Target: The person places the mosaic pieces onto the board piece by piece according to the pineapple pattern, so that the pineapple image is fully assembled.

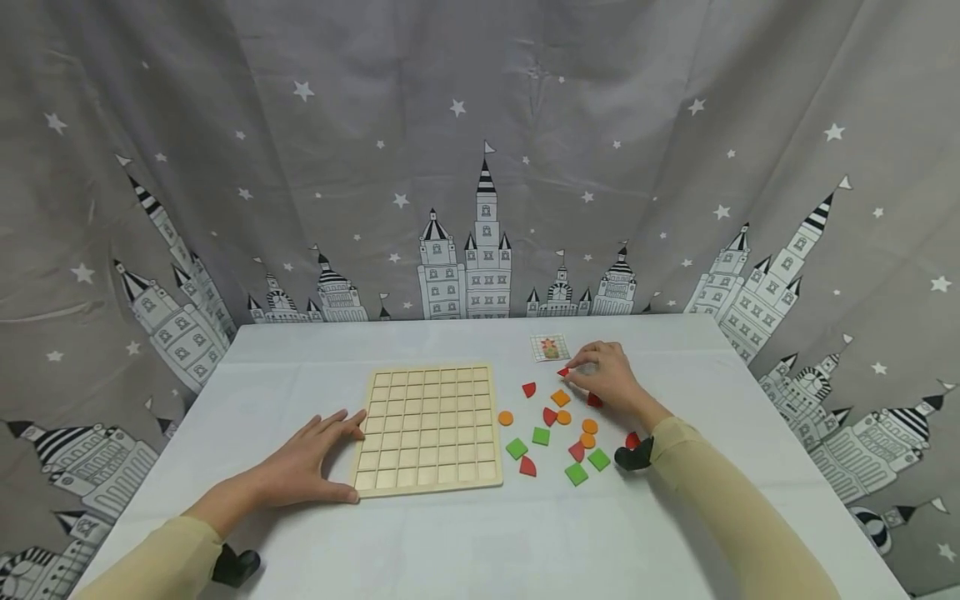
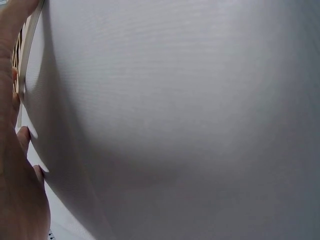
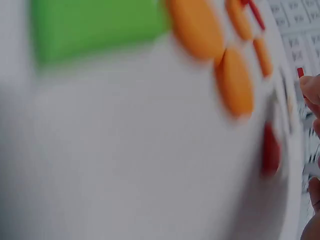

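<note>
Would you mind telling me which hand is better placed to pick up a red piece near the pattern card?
The right hand: its fingertips already touch a red piece beside the pattern card. The left hand lies flat against the wooden grid board, far from the loose pieces.

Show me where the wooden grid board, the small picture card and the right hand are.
wooden grid board (image 1: 427,429), head view, middle of its grid.
small picture card (image 1: 550,347), head view, its centre.
right hand (image 1: 609,379), head view, back of hand.

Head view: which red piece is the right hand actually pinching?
The small red piece at the right hand's fingertips, just below the pattern card. The other red pieces lie loose on the table, untouched by the fingers.
</note>
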{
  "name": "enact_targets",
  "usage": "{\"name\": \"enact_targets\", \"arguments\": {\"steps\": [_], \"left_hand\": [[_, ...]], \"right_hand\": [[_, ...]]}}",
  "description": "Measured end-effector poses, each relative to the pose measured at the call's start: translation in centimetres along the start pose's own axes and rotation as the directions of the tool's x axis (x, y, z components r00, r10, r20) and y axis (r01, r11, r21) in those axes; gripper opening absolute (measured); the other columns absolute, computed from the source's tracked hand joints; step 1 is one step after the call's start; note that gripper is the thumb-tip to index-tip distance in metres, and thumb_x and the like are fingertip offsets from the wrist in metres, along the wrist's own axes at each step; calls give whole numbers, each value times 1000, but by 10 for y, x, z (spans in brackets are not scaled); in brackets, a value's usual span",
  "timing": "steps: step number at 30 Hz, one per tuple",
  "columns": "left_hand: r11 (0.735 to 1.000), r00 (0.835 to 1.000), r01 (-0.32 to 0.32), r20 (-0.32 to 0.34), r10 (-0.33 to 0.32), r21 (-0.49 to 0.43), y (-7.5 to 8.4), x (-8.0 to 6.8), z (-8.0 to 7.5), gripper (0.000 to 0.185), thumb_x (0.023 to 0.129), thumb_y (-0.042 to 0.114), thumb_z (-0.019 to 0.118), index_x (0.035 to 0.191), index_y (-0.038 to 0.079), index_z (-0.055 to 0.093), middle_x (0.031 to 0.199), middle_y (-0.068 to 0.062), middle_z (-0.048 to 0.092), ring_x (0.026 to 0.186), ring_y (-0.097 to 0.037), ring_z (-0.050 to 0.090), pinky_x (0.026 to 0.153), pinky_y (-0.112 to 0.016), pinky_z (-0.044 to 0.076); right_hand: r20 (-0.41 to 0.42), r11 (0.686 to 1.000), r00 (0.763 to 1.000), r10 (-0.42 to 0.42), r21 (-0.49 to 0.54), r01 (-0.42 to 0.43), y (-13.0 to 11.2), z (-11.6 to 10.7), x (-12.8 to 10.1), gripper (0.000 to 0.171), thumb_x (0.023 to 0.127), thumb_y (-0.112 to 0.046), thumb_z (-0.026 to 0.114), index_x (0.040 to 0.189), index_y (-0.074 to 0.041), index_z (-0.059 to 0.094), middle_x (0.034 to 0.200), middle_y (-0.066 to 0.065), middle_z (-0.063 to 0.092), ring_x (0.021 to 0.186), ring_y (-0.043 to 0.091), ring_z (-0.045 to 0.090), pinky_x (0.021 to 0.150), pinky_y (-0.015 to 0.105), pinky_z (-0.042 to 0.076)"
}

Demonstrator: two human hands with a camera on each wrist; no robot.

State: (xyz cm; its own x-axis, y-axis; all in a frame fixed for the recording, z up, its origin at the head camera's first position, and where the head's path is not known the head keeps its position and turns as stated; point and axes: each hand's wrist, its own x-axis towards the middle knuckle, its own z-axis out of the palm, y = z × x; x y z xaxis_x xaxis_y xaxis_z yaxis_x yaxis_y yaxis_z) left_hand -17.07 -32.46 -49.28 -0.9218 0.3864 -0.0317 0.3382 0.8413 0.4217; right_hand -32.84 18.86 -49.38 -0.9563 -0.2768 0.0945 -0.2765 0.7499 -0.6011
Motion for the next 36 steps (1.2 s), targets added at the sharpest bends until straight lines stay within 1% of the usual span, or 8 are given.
{"name": "enact_targets", "arguments": {"steps": [6, 12, 15, 18, 23, 27, 30, 36], "left_hand": [[1000, 1000, -21, 1, 21, -18, -1, 0, 0, 90, 65, 79, 77, 130, 21, 54, 164, -9, 35, 151, -43, 23, 123, -64, 9], [1000, 1000, 7, 10, -7, -18, 0, 0, 0, 94, 64, 81, 76, 132, 21, 55, 164, -9, 34, 152, -42, 22, 124, -63, 7], [1000, 1000, 2, 8, -1, -18, 0, 0, 0, 93, 65, 80, 77, 133, 20, 55, 164, -9, 34, 152, -42, 22, 124, -63, 7], [1000, 1000, -8, 3, 8, -14, -1, 0, 1, 92, 66, 79, 78, 133, 21, 55, 164, -9, 34, 152, -42, 22, 124, -62, 8], [1000, 1000, -16, 1, 16, -23, 1, -2, -1, 92, 66, 78, 78, 133, 20, 54, 164, -9, 34, 152, -42, 23, 124, -62, 8], [1000, 1000, -3, 16, 3, -18, 3, -3, -3, 93, 66, 80, 77, 134, 20, 54, 165, -8, 33, 152, -41, 22, 124, -62, 7], [1000, 1000, 2, 22, -2, -9, 2, -2, -3, 95, 66, 81, 75, 134, 20, 53, 165, -8, 32, 152, -40, 22, 125, -61, 7], [1000, 1000, 4, 27, -4, -16, 2, -3, -3, 95, 65, 81, 76, 134, 20, 53, 165, -8, 32, 153, -39, 22, 125, -60, 8]], "right_hand": [[38, 993, 996, -82, 84, 78, -41, 15, 13, 19, 89, -32, 80, 104, -20, 79, 127, 3, 59, 129, 28, 37, 109, 54, 38], [88, 981, 983, -161, 126, 149, -85, 40, 26, 11, 89, -33, 79, 99, -29, 78, 123, -6, 59, 125, 21, 40, 107, 50, 38], [104, 974, 974, -202, 130, 188, -103, 52, 32, 10, 90, -32, 79, 99, -29, 78, 124, -6, 59, 125, 21, 41, 107, 49, 39], [117, 966, 963, -245, 119, 231, -118, 64, 37, 11, 90, -30, 78, 100, -27, 78, 125, -4, 60, 126, 23, 42, 108, 49, 39], [158, 957, 944, -289, 82, 280, -138, 86, 45, 10, 91, -32, 77, 99, -26, 78, 124, -5, 61, 128, 24, 42, 115, 49, 32], [196, 951, 932, -306, 11, 310, -151, 100, 48, 12, 91, -37, 75, 100, -28, 78, 125, -6, 61, 127, 22, 42, 115, 45, 32], [210, 944, 927, -312, -39, 327, -157, 107, 50, 14, 92, -40, 75, 100, -30, 78, 125, -7, 62, 126, 22, 43, 113, 43, 35], [211, 940, 928, -307, -88, 330, -164, 116, 54, 14, 91, -40, 74, 101, -31, 79, 124, -7, 62, 126, 22, 44, 111, 42, 36]]}}
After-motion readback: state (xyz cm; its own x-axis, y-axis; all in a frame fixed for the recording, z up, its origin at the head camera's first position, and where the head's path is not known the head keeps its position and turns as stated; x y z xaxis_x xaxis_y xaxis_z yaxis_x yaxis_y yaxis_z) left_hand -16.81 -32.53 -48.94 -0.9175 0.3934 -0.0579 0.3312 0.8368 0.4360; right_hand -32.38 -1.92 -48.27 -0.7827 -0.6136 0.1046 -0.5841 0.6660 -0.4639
